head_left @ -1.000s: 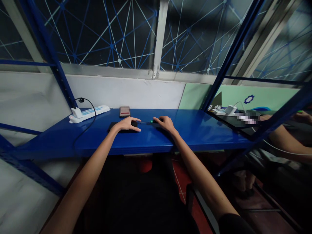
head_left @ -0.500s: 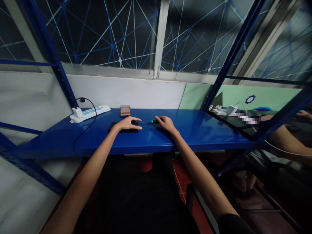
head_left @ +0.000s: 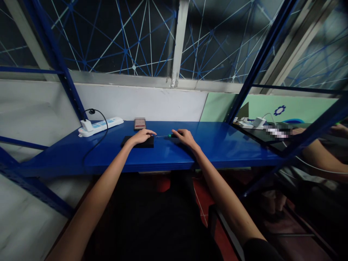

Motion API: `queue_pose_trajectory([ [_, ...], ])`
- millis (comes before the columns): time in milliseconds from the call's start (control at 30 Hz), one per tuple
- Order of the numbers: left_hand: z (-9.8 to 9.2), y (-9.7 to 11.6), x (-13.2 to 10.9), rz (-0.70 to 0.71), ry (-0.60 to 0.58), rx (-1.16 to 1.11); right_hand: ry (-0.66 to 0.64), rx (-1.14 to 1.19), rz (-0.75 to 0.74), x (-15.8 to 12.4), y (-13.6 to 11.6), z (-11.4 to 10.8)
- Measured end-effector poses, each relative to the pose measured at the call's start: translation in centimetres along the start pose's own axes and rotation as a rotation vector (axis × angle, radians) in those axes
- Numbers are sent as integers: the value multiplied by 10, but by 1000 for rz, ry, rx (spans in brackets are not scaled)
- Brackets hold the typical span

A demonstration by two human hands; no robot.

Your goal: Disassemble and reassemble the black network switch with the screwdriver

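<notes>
A screwdriver (head_left: 169, 136) with a green and black handle lies level just above or on the blue table, its thin shaft pointing left. My right hand (head_left: 185, 137) is closed round the handle, with the thumb side towards the shaft. A flat black box (head_left: 144, 143) sits on the table to the left. Over its top rests my left hand (head_left: 140, 136), fingers stretched to the right and close to the screwdriver's tip. Whether those fingers touch the tip, I cannot tell. The hand covers part of the box.
Behind the box lies a small case (head_left: 139, 123) with a reddish face. A white power strip (head_left: 102, 126) with a plug and black cable is at the left of the blue table (head_left: 217, 145). Blue posts frame both sides. At far right, another person's arm (head_left: 323, 152) reaches over a neighbouring surface.
My left hand's fingers have drawn closer together and back from the box's right edge, baring more of it. My right hand and the screwdriver have barely moved.
</notes>
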State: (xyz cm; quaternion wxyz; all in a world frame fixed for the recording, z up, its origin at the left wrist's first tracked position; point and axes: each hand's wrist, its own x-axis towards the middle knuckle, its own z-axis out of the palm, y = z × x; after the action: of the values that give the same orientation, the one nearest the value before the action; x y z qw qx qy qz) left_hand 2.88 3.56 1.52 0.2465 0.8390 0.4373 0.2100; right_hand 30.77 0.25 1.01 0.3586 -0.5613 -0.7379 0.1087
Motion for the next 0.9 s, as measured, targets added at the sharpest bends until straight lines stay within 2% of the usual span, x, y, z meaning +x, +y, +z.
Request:
queue_pose_trajectory([
  [233, 0, -1, 1, 23, 12, 19, 6, 203, 50, 2, 3, 0],
  [367, 0, -3, 2, 59, 16, 35, 47, -17, 38, 0, 1, 0],
  [467, 0, -3, 1, 62, 19, 38, 15, -102, 9, -1, 1, 0],
  [700, 0, -4, 1, 62, 21, 45, 64, 190, -10, 3, 5, 1],
  [800, 0, -3, 0, 64, 20, 42, 102, 75, -4, 1, 2, 0],
  [900, -1, -1, -1, 55, 11, 44, 83, -46, -1, -2, -2, -1],
])
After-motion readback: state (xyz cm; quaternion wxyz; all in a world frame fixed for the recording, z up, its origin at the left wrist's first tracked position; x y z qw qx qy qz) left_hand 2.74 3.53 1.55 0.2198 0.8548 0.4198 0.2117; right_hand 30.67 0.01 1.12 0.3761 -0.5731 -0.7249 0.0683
